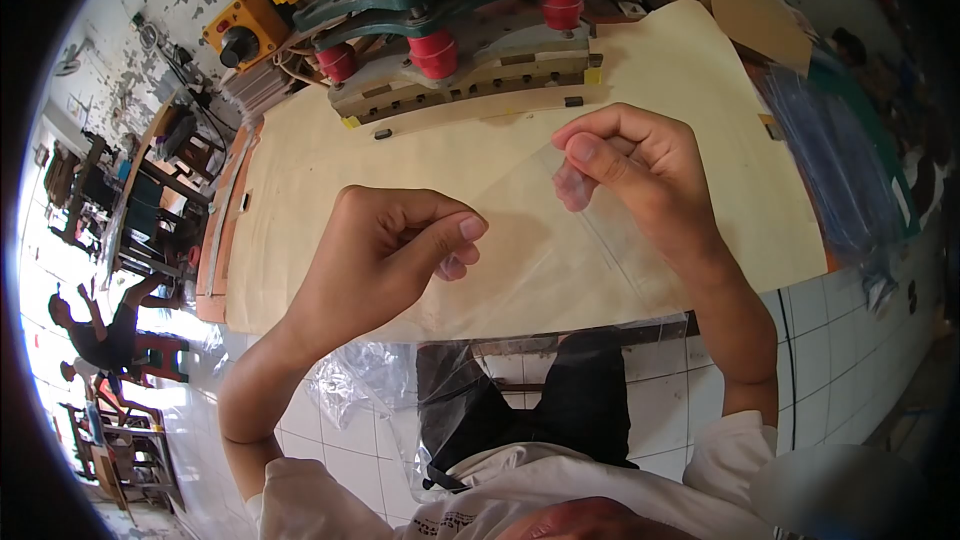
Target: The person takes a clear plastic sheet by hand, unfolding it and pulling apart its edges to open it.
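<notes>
A clear plastic sheet [600, 250], possibly a bag, stretches between my hands above the pale worktop and hangs toward my lap. My right hand [640, 165] pinches its upper corner between thumb and index finger, the other fingers curled in. My left hand [395, 250] is closed too, thumb pressed against the index finger at the sheet's left side. The film is so transparent that its exact edge at the left fingertips is hard to make out. More crumpled clear plastic [350, 380] hangs below the table edge, near my left forearm.
A green clamp-like machine [440, 0] with red cylinders stands at the back of the paper-covered table [330, 270]. At left is a yellow control box [245, 30]. Stacked clear plastic sheets [830, 160] lie at right. Another person [100, 335] sits far left.
</notes>
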### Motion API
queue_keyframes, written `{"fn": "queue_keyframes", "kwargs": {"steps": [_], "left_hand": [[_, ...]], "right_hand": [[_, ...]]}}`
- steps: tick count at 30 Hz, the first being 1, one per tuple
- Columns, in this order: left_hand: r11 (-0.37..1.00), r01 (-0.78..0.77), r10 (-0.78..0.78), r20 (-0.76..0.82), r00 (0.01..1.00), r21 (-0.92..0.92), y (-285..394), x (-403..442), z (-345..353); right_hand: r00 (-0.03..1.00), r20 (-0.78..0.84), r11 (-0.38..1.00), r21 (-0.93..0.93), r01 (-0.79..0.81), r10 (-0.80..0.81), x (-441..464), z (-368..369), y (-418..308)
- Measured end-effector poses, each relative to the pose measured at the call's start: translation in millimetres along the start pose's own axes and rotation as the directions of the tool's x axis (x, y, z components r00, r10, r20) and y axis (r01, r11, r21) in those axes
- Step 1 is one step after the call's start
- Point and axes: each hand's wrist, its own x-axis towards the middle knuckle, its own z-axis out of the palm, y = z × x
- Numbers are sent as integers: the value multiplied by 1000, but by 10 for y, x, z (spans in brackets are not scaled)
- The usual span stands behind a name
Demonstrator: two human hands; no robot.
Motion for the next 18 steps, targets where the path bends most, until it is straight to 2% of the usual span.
{"fn": "queue_keyframes", "kwargs": {"steps": [4, 11, 14, 18], "left_hand": [[1000, -4, 4, 8, 1000, -16, -17, 3, 1], [998, 14, -14, -8, 1000, -60, -36, -8, -22], [994, -9, 14, 45, 999, -112, -90, -71, -107], [999, 33, -32, 34, 999, -34, -165, -239, -221]], "right_hand": [[1000, 3, 1000, 22, 2, -2, -4, -5, 14], [994, -98, 993, -110, 44, -54, -33, 72, 14], [988, -127, 987, -147, 68, -87, -24, 39, 26], [979, -152, 976, -188, 108, -138, -9, 30, 20]]}}
